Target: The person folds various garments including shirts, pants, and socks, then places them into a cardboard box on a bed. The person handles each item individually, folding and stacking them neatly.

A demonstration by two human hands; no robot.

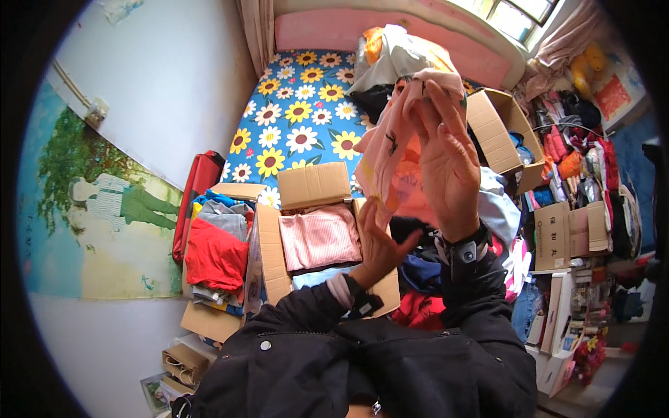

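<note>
A pink garment (pixel 389 143) with dark and yellow printed marks hangs raised in front of me. My right hand (pixel 449 167) holds its upper part, palm turned towards me, with cloth around the fingers. Lower down, my left hand (pixel 384 245) has its fingertips at the garment's lower edge and its thumb spread away. Below and left of the hands, an open cardboard box (pixel 274 256) contains a folded pink striped garment (pixel 321 235) and light blue cloth (pixel 321 277). Behind the raised garment is a sheer coral-coloured cloth (pixel 410 180), partly hidden by my right hand.
Left stands another box with a red garment (pixel 217 253) and other clothes. A clothes heap (pixel 402 57) lies on the sunflower-patterned bed (pixel 300 136). Right are an open carton (pixel 486 130), packed clothes (pixel 567 151) and loose clothes, including a red one (pixel 418 311).
</note>
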